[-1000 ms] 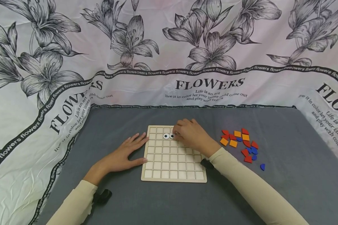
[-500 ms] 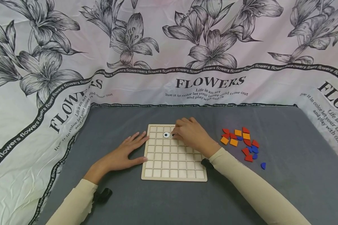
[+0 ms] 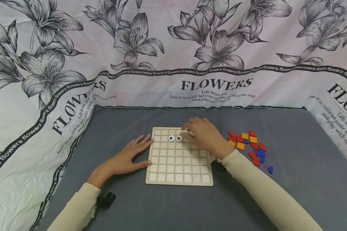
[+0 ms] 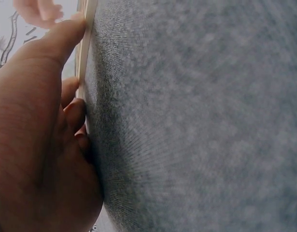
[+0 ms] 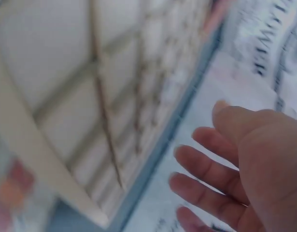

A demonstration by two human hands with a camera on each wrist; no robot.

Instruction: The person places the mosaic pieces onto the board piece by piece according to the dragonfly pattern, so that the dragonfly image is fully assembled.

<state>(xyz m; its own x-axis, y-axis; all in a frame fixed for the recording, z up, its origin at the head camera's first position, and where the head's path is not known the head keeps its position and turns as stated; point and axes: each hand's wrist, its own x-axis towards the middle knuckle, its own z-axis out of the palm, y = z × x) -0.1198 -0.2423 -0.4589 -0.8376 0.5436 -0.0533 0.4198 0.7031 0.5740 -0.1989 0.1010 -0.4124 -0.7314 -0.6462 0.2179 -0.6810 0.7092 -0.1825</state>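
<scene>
On the grey bench (image 3: 133, 208), a square wooden board (image 3: 170, 177), its face divided into small compartments by thin raised ribs, lies flat in front of the person. Two white discs with black centres, like eyes, sit side by side in the second row from its far edge: the left disc (image 3: 171, 138) and, in the next compartment, the right disc (image 3: 179, 138).

The left hand (image 3: 124, 160) rests on the bench with fingers spread, the thumb and fingertips against the board's left edge. The right hand (image 3: 206, 136) is over the board's far right part, thumb and fingers apart with nothing between them; the thumb tip is just beside the right disc, and whether it touches cannot be told. The two hands are well apart, at opposite sides of the board.

To the right of the board lies a loose cluster of flat pieces: orange squares (image 3: 240, 146), red pieces (image 3: 256, 162) and blue pieces (image 3: 262, 153), some touching or overlapping. One blue quarter-round piece (image 3: 271, 170) lies a little apart, nearer the person. Behind the bench hangs a pale cloth (image 3: 138, 88) printed with black line-drawn lilies and the word "FLOWERS".
</scene>
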